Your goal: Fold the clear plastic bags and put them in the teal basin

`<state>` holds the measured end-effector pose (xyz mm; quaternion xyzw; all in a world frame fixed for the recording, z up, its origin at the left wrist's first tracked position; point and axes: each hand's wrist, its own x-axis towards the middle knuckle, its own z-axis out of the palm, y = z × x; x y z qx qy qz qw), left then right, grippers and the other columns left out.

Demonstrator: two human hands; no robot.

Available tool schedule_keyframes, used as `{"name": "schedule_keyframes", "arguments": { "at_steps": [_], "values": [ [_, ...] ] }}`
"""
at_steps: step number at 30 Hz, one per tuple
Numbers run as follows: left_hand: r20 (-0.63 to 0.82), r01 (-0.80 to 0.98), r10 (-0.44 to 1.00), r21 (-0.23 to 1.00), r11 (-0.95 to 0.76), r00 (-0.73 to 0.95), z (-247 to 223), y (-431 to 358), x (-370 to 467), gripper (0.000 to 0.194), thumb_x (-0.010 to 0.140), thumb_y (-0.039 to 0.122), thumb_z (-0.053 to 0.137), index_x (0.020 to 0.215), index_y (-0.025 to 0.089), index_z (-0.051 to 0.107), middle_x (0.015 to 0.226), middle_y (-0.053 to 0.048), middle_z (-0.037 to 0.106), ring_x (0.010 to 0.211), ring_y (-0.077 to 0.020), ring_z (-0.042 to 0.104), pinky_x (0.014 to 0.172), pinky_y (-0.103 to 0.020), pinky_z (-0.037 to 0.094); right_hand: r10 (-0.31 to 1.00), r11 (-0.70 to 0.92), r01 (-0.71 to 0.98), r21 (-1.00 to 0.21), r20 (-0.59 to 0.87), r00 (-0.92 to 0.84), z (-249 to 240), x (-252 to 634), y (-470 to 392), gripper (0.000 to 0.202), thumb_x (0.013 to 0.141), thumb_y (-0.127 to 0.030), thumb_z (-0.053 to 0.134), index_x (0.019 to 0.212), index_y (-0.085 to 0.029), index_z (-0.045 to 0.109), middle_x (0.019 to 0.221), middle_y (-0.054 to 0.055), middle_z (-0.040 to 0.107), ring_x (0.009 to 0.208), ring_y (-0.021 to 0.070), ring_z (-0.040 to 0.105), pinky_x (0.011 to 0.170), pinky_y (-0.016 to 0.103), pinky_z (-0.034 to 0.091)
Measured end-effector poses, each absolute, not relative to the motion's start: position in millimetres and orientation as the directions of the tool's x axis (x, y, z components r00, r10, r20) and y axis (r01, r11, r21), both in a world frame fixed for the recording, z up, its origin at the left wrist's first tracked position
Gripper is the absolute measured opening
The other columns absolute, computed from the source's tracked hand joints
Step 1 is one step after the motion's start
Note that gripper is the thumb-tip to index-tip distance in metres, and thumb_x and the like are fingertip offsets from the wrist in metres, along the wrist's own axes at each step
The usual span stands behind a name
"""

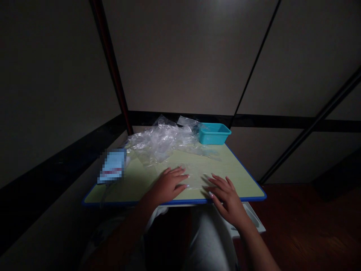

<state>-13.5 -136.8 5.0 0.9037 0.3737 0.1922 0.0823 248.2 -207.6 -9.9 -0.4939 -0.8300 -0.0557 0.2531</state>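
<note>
My left hand rests with fingers spread on a flat clear plastic bag near the table's front edge. To its right, my right hand hovers or rests lightly by the bag's right side, fingers apart and holding nothing; whether it touches the bag I cannot tell. The bag is so see-through that its outline is hard to make out against the tabletop. Behind both hands lies a loose heap of crumpled clear plastic bags, its nearer pieces spread toward the middle of the table.
A turquoise plastic basket stands at the back right of the yellow-green table with its blue rim. On the left edge sits a blurred-out light-blue object. Wall panels close in behind and left. A white tray-like part juts out below the right side.
</note>
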Motion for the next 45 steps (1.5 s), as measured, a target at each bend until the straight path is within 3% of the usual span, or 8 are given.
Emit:
{"name": "schedule_keyframes", "arguments": {
  "at_steps": [4,12,22,28,35,45],
  "values": [
    [0.22,0.609,0.687,0.331,-0.72,0.693,0.2,-139.0,-14.0,0.038,0.091,0.039,0.045,0.128,0.034,0.05,0.141,-0.001,0.043,0.135,-0.0187,0.031,0.11,-0.045,0.02,0.754,0.543,0.833,-0.106,0.498,-0.428,-24.3,259.5,-220.0,0.029,0.087,-0.027,0.048,0.113,-0.029,0.063,0.127,0.005,0.058,0.127,0.0255,0.042,0.106,0.056,0.023],
    [0.188,0.611,0.693,0.352,-0.709,0.696,-4.1,-138.2,-16.1,0.035,0.092,0.04,0.043,0.126,0.036,0.052,0.139,0.0,0.046,0.134,-0.018,0.032,0.109,-0.046,0.02,0.793,0.459,0.885,-0.084,0.488,-0.365,-32.9,253.1,-212.4,0.035,0.089,-0.03,0.047,0.122,-0.024,0.057,0.13,0.007,0.055,0.127,0.0258,0.042,0.107,0.056,0.02],
    [0.271,0.704,0.74,0.232,-0.671,0.616,-0.5,-150.4,-1.3,0.036,0.091,0.037,0.045,0.124,0.028,0.055,0.134,-0.004,0.052,0.132,-0.0218,0.036,0.111,-0.048,0.017,0.797,0.482,0.869,-0.111,0.468,-0.382,-21.5,242.0,-206.3,0.034,0.091,-0.031,0.045,0.123,-0.023,0.055,0.126,0.009,0.059,0.117,0.0215,0.052,0.109,0.053,0.02],
    [0.246,0.645,0.696,0.262,-0.718,0.674,3.7,-163.2,7.7,0.036,0.09,0.039,0.046,0.124,0.03,0.056,0.135,-0.003,0.051,0.13,-0.0222,0.038,0.109,-0.043,0.025,0.762,0.544,0.833,-0.098,0.474,-0.442,-17.4,246.5,-209.5,0.025,0.09,-0.029,0.046,0.106,-0.026,0.065,0.126,0.007,0.059,0.119,0.0219,0.051,0.108,0.052,0.02],
    [0.227,0.606,0.67,0.294,-0.739,0.707,0.8,-162.8,3.4,0.034,0.091,0.038,0.045,0.123,0.036,0.056,0.139,-0.001,0.046,0.131,-0.0212,0.038,0.109,-0.043,0.026,0.812,0.436,0.898,-0.058,0.457,-0.364,-22.6,242.7,-208.1,0.033,0.09,-0.031,0.045,0.119,-0.023,0.058,0.133,0.007,0.053,0.128,0.0262,0.04,0.107,0.055,0.017],
    [0.245,0.58,0.645,0.29,-0.761,0.724,0.2,-161.9,2.7,0.032,0.092,0.041,0.043,0.12,0.037,0.058,0.14,0.001,0.045,0.132,-0.0208,0.036,0.109,-0.042,0.026,0.767,0.521,0.85,-0.075,0.478,-0.428,-23.0,232.8,-209.3,0.03,0.09,-0.028,0.045,0.114,-0.024,0.061,0.126,0.007,0.059,0.125,0.0237,0.044,0.109,0.053,0.016]
  ]
}}
